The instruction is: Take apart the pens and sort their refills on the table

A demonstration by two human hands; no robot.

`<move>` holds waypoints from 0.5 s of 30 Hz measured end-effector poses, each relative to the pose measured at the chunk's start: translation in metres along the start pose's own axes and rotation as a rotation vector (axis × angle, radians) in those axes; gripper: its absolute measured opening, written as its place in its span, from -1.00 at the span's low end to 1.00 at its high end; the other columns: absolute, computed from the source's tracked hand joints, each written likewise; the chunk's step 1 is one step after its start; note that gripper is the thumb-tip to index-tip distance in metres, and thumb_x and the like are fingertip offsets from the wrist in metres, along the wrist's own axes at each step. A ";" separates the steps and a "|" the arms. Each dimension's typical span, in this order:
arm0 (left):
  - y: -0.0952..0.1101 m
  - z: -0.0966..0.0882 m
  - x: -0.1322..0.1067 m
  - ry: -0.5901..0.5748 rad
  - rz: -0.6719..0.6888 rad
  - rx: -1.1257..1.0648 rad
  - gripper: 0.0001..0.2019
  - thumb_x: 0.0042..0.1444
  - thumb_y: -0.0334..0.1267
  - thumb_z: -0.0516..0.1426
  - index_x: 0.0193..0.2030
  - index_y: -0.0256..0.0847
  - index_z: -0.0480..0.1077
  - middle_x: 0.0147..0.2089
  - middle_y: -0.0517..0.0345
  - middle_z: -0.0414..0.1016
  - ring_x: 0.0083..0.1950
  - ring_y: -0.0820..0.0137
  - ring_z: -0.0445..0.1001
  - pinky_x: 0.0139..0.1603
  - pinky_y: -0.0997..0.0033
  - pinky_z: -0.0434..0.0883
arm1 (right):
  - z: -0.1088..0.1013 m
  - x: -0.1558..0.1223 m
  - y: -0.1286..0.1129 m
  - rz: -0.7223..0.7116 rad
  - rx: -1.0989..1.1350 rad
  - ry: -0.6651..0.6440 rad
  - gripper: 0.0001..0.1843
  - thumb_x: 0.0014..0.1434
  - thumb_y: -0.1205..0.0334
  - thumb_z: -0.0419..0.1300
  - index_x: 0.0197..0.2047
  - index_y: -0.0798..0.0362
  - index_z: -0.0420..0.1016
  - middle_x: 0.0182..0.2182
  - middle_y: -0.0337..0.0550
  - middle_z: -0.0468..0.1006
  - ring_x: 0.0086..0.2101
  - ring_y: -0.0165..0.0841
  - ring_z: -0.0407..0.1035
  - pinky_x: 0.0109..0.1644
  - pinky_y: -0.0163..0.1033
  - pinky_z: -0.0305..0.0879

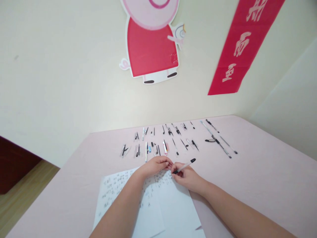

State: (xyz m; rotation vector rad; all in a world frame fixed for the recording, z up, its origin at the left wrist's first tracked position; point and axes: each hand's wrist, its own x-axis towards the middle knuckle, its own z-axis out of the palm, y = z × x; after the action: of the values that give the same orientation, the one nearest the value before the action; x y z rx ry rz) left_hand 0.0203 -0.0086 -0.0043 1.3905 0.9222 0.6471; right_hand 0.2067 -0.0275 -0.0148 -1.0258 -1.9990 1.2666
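Observation:
Between the fingers and thumb of my right hand (190, 178) is a pen (186, 165) with a clear barrel and a black end. It slants up to the right, and its tip is hidden in my grip near the top edge of the paper. My left hand (156, 165) rests across the upper part of the sheets, fingers stretched toward my right hand and holding nothing. Under both hands lie white paper sheets (177, 211), overlapping, with dark handwriting on the left and upper parts. The writing is too blurred to read.
Pens, caps and pen parts (165, 147) lie in two rows on the pink table (252, 185) beyond my hands. Longer pens (218, 140) lie to the right. A cartoon pig cutout (152, 49) and a red banner (245, 46) hang on the wall.

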 end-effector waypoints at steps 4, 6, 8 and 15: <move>0.002 0.002 -0.001 -0.006 -0.006 -0.021 -0.70 0.02 -0.10 0.14 -0.27 -0.34 0.45 -0.31 -0.02 0.48 -0.25 0.41 0.44 -0.13 0.36 0.35 | -0.004 0.001 0.000 -0.025 -0.158 0.020 -0.92 -0.04 0.37 0.09 -0.42 0.06 0.37 -0.59 -0.34 0.30 -0.58 -0.50 0.16 -0.49 -0.40 0.09; 0.004 0.002 -0.001 -0.006 -0.007 -0.024 -0.70 0.01 -0.10 0.14 -0.28 -0.33 0.44 -0.31 -0.01 0.48 -0.25 0.41 0.44 -0.12 0.36 0.34 | -0.005 0.001 -0.003 -0.038 -0.210 0.024 -0.91 -0.06 0.39 0.08 -0.43 0.06 0.37 -0.61 -0.36 0.28 -0.59 -0.50 0.16 -0.49 -0.40 0.09; 0.006 0.003 -0.002 -0.004 -0.011 -0.023 -0.71 0.01 -0.10 0.15 -0.29 -0.33 0.44 -0.31 -0.01 0.48 -0.25 0.40 0.43 -0.11 0.35 0.34 | -0.006 0.001 -0.006 -0.053 -0.236 0.026 -0.91 -0.08 0.41 0.08 -0.45 0.06 0.36 -0.63 -0.36 0.27 -0.60 -0.50 0.15 -0.49 -0.40 0.08; 0.003 0.001 -0.002 -0.026 0.027 0.091 -0.76 0.01 -0.17 0.13 -0.25 -0.31 0.43 -0.28 0.02 0.47 -0.23 0.41 0.41 -0.13 0.39 0.31 | -0.005 0.000 -0.006 -0.073 -0.265 0.031 -0.91 -0.07 0.40 0.08 -0.46 0.06 0.36 -0.62 -0.36 0.27 -0.60 -0.50 0.15 -0.49 -0.41 0.07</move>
State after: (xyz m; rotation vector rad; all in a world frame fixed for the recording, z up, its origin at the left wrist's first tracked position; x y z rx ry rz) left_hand 0.0202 -0.0104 -0.0012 1.4916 0.9234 0.6121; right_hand 0.2085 -0.0266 -0.0078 -1.0745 -2.2002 0.9588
